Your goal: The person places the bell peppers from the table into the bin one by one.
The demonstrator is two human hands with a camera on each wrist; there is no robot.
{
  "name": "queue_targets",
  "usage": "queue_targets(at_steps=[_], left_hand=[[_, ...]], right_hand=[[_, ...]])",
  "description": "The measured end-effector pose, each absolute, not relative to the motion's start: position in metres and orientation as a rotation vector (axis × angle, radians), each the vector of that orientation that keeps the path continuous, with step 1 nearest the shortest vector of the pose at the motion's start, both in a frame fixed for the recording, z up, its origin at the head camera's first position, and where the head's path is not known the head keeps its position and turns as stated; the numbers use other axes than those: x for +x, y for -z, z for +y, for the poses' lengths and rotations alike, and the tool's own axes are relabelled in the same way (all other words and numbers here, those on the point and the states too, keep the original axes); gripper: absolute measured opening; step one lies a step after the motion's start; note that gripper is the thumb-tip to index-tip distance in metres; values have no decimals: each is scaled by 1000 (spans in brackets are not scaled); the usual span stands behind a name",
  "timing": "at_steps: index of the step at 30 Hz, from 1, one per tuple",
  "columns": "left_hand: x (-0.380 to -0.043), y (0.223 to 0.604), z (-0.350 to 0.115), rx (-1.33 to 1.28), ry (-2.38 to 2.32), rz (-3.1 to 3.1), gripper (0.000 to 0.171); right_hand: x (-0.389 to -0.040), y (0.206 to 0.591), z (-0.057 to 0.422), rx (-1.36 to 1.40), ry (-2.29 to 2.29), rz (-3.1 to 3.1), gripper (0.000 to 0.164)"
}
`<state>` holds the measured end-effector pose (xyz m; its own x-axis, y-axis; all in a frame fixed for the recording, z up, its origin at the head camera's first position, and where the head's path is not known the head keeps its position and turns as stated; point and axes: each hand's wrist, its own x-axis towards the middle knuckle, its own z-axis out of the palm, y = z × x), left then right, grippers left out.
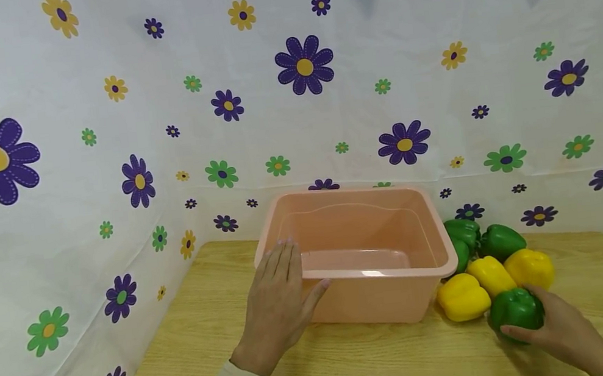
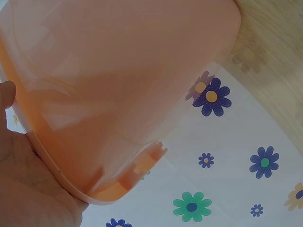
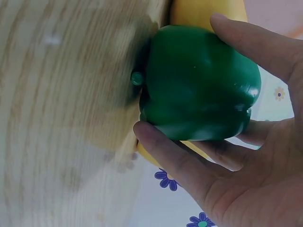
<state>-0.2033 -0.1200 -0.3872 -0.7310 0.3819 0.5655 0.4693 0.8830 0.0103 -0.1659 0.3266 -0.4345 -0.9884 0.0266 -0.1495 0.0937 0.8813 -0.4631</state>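
On the wooden table stands a pink plastic bin, its inside bare. My left hand rests at its near left corner, fingers straight over the rim and thumb apart along the front. In the left wrist view, the palm and thumb lie against the rim of the bin. My right hand holds a green bell pepper, thumb on one side and fingers on the other. The right wrist view shows this green pepper between the spread fingertips, its stem end toward the wood.
Right of the bin lie yellow bell peppers, touching or close to each other. Behind them are more green bell peppers, partly hidden by the bin's corner. A white flowered cloth hangs behind the wooden table and along its left side.
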Motion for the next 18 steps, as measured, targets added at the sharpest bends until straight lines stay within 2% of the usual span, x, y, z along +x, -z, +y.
queue_targets(at_steps=[12, 18], left_hand=[[-203, 388, -120, -610, 197, -2480, 79], [-203, 387, -119, -611, 193, -2477, 78]], right_hand=[[-165, 442, 329, 132, 759, 2873, 115], [-162, 440, 327, 166, 752, 2850, 114]])
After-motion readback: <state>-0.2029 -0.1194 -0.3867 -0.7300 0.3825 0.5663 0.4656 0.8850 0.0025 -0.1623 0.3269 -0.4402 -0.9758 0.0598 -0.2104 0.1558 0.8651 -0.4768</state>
